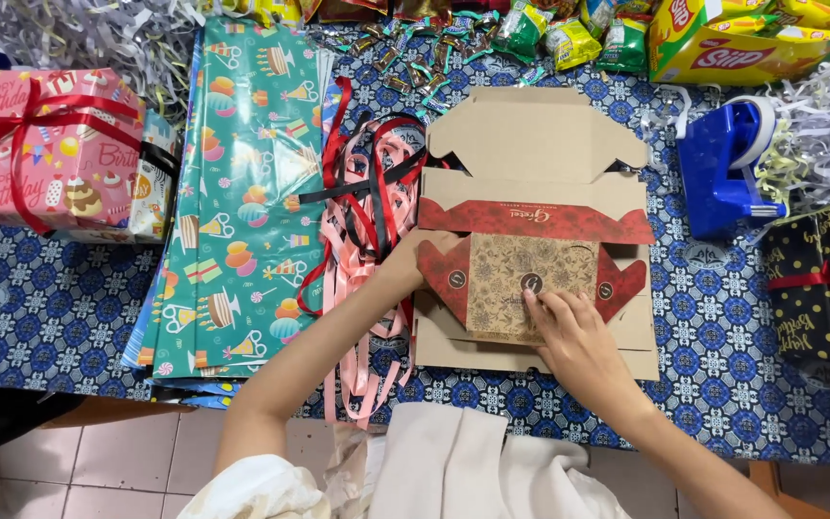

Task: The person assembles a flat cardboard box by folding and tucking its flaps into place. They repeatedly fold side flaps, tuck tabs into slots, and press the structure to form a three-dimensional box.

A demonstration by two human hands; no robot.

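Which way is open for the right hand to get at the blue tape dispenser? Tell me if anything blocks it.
Probably yes. The right hand rests on the red and tan box, and only bare tablecloth lies between that box and the blue tape dispenser to the upper right.

red floral box, blue patterned tablecloth

A flat cardboard box lies open on the table, lid flap away from the person. On it rests a red-and-gold paper wrap, partly folded, side flaps angled inward.
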